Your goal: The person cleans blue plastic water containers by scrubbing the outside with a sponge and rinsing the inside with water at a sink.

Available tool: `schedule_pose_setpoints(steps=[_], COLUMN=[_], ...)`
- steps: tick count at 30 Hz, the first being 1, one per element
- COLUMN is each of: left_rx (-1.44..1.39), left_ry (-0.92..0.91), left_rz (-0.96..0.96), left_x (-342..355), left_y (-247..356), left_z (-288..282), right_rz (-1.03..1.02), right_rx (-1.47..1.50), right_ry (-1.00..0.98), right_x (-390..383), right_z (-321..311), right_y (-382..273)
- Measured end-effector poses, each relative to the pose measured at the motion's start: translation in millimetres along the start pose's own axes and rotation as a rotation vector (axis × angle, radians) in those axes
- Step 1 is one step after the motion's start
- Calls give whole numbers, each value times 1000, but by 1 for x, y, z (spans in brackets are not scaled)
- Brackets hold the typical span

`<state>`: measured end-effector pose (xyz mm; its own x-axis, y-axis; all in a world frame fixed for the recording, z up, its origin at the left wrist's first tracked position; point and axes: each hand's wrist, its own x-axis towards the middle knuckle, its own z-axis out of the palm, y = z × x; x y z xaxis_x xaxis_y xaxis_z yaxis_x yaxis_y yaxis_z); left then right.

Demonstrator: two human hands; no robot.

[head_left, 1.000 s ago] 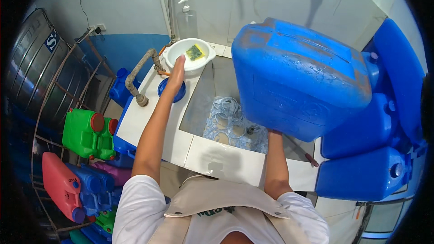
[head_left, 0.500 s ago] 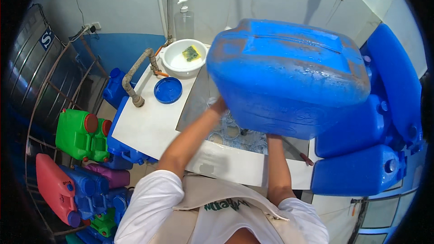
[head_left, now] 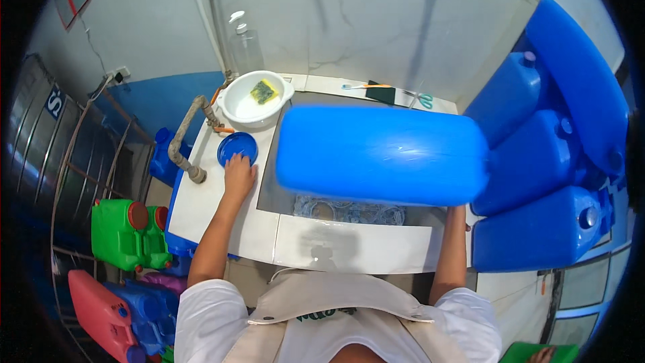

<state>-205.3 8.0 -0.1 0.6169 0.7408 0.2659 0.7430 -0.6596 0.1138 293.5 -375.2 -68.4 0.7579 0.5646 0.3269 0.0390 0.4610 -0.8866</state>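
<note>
My left hand [head_left: 240,173] reaches over the near rim of a round blue lid [head_left: 237,142] on the white counter, fingers apart and touching it. A big blue jerrycan [head_left: 383,154] lies across the sink [head_left: 269,196], its long smooth side uppermost. My right forearm [head_left: 451,249] runs up to the jerrycan's right end, and the hand goes out of sight behind it. Under the jerrycan's near edge, bluish, wet-looking material with round shapes [head_left: 349,211] shows in the sink.
A white basin [head_left: 232,111] with a sponge [head_left: 265,91], a pump bottle [head_left: 246,47] and a bent pipe [head_left: 178,144] stand left. Behind lie a toothbrush [head_left: 363,86] and scissors [head_left: 424,100]. Blue jerrycans [head_left: 531,228] crowd the right; green ones [head_left: 117,228] stand left.
The jerrycan has come down and turned, showing a smooth side instead of its scuffed, wet end. My left hand has left it for the lid. My right arm has shifted right.
</note>
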Motion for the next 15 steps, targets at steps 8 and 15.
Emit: schedule_pose_setpoints(steps=[8,15], left_rx=[93,-379], left_ry=[-117,-185], left_rz=[30,-30], left_x=[4,51], left_y=[21,111], left_z=[-22,-75], right_rz=[-400,-147], right_rx=[-1425,-1552], right_ry=[226,21], right_x=[-22,-74], right_z=[192,172], right_y=[-93,-95])
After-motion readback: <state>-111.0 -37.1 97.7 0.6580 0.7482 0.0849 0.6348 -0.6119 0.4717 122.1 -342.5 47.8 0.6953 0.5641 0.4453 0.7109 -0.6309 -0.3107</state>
